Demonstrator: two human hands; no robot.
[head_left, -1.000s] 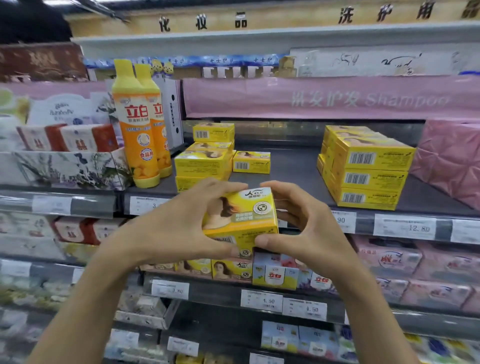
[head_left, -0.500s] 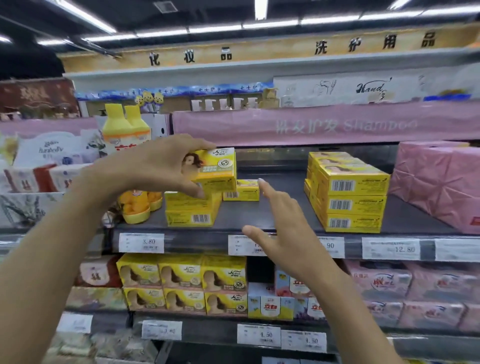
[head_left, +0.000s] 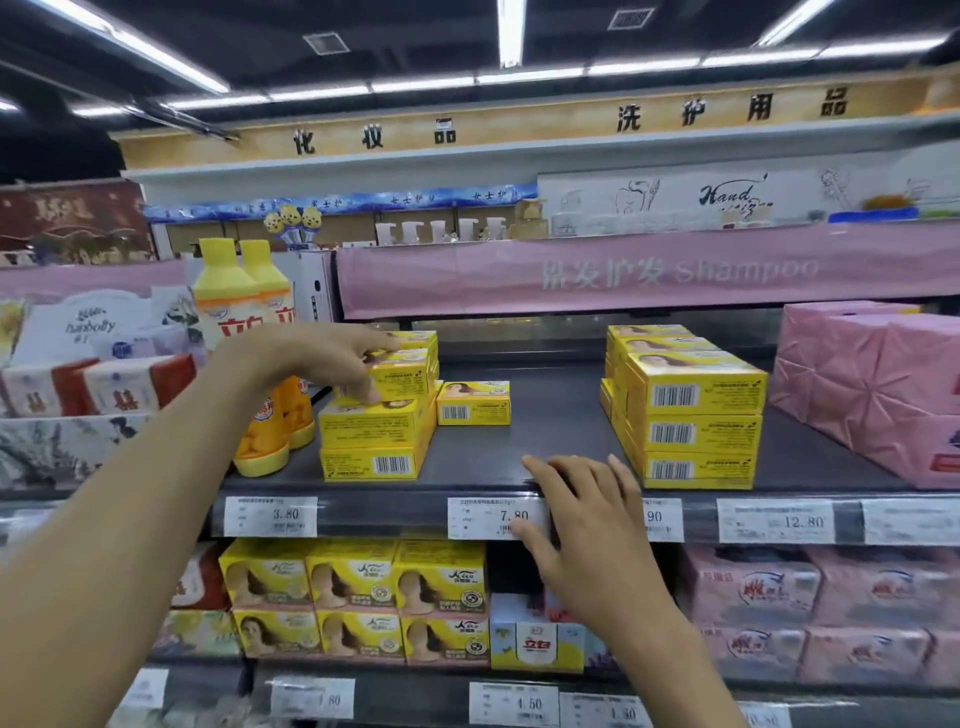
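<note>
The left hand (head_left: 322, 358) grips a yellow box (head_left: 402, 379) — fingers over its top, thumb at its lower front edge — which sits on the stack of yellow boxes (head_left: 371, 441) at the left of the shelf (head_left: 545, 441). The right hand (head_left: 587, 525) lies flat with straight fingers on the shelf's front lip, touching a price label (head_left: 488, 517).

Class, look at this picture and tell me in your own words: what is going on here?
A person is at a shop shelf. The left hand grips a yellow box on top of a stack of like boxes. The right hand rests open on the shelf edge, at the 7.80 price tag.
</note>
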